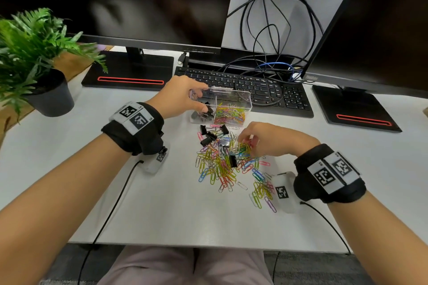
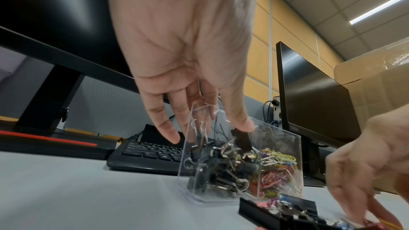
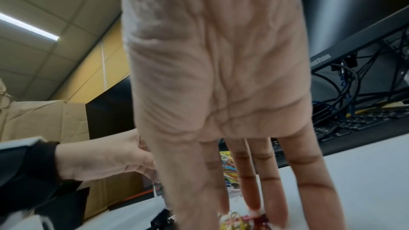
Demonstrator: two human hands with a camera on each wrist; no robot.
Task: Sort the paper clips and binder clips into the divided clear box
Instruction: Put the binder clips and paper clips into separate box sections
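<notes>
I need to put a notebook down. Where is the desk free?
Bare desk lies between the forearms, below the loose clip pile, and between plant pot and left hand. Crowded: around clear box and keyboard.

**Bright clips, black clips, pale desk**

Paper clips (image 1: 228, 166) spread in yellow, green, pink, blue and red across the pale grey desk (image 1: 162, 203). Binder clips (image 1: 208, 135) are black with silver handles. The clear box (image 1: 231, 99) shows black on its left side and rainbow colours on its right. The wristbands (image 1: 136, 122) are black with black-and-white square codes, and the fern (image 1: 30, 39) is green in a black pot.
</notes>
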